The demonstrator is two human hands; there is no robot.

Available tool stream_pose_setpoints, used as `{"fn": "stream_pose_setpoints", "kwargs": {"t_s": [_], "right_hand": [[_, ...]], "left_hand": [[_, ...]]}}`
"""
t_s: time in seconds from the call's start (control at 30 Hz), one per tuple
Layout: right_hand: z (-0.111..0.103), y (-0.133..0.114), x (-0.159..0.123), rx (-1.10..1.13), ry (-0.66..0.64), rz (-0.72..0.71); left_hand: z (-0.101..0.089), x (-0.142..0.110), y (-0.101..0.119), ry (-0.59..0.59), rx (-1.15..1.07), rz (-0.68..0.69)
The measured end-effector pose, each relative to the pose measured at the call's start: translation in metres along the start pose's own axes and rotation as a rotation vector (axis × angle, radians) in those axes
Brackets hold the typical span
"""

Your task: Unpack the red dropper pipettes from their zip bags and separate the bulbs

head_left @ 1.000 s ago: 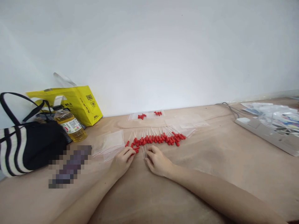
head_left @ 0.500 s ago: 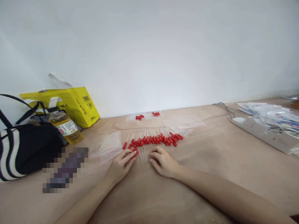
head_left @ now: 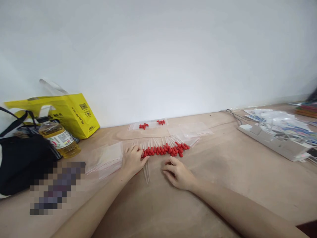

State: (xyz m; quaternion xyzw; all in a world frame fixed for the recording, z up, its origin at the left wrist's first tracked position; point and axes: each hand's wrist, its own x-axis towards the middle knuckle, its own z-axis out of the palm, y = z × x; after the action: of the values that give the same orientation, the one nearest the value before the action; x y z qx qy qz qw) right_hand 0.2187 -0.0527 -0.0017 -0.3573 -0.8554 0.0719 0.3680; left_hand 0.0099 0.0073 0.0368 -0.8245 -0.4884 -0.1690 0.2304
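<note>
A row of droppers with red bulbs and thin clear tubes lies across the table in front of me. My left hand rests over the row's left end, fingers reaching forward and thumb spread towards the bulbs. It covers the droppers there, and a bit of red shows under its palm. Several loose clear tubes without bulbs lie just right of that hand, pointing towards me. Beyond them, on the bare table, my right hand sits with loosely curled fingers, a gap at the thumb and nothing seen in it.
Clear zip bags lie to the left, others behind the row. Small red bulbs sit on plastic near the wall. An oil bottle, yellow bag and black bag stand left; a power strip lies right.
My left hand has moved forward and left from the near side of the row onto its left end, and its thumb has spread. The right hand stays much the same. The view has shifted slightly right.
</note>
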Motion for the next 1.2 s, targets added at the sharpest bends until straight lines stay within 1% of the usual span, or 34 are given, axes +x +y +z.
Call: {"fn": "stream_pose_setpoints", "kwargs": {"t_s": [0.13, 0.27, 0.37, 0.47, 0.53, 0.6, 0.7, 0.77, 0.9, 0.97, 1.03, 1.2], "right_hand": [[0.001, 0.0, 0.0, 0.0, 0.0, -0.006], [0.001, 0.002, 0.0, -0.003, 0.003, -0.022], [0.002, 0.002, 0.0, -0.019, 0.02, -0.036], [0.001, 0.002, 0.0, -0.107, 0.143, -0.028], [-0.002, 0.001, 0.002, -0.207, 0.252, -0.029], [-0.005, 0.0, 0.005, -0.31, 0.3, -0.06], [-0.009, 0.003, 0.009, -0.409, 0.272, -0.1], [-0.01, 0.007, 0.01, -0.419, 0.243, -0.11], [-0.007, 0.015, 0.009, -0.399, 0.206, -0.134], [-0.005, 0.016, 0.008, -0.408, 0.197, -0.15], [-0.003, 0.016, 0.007, -0.414, 0.189, -0.164], [0.001, 0.013, 0.006, -0.414, 0.163, -0.178]], "left_hand": [[0.004, 0.0, 0.003, 0.031, 0.072, 0.01], [0.006, -0.004, 0.003, 0.144, 0.089, 0.009], [0.001, -0.01, 0.002, 0.244, 0.061, -0.011], [-0.008, -0.02, 0.003, 0.31, -0.016, -0.013], [-0.015, -0.027, 0.007, 0.317, -0.078, 0.025], [-0.02, -0.032, 0.013, 0.314, -0.129, 0.086], [-0.023, -0.036, 0.024, 0.325, -0.175, 0.17], [-0.023, -0.037, 0.03, 0.324, -0.199, 0.2], [-0.021, -0.034, 0.039, 0.291, -0.247, 0.185], [-0.02, -0.032, 0.041, 0.261, -0.263, 0.165], [-0.019, -0.03, 0.043, 0.247, -0.269, 0.175], [-0.013, -0.027, 0.048, 0.287, -0.287, 0.244]]}}
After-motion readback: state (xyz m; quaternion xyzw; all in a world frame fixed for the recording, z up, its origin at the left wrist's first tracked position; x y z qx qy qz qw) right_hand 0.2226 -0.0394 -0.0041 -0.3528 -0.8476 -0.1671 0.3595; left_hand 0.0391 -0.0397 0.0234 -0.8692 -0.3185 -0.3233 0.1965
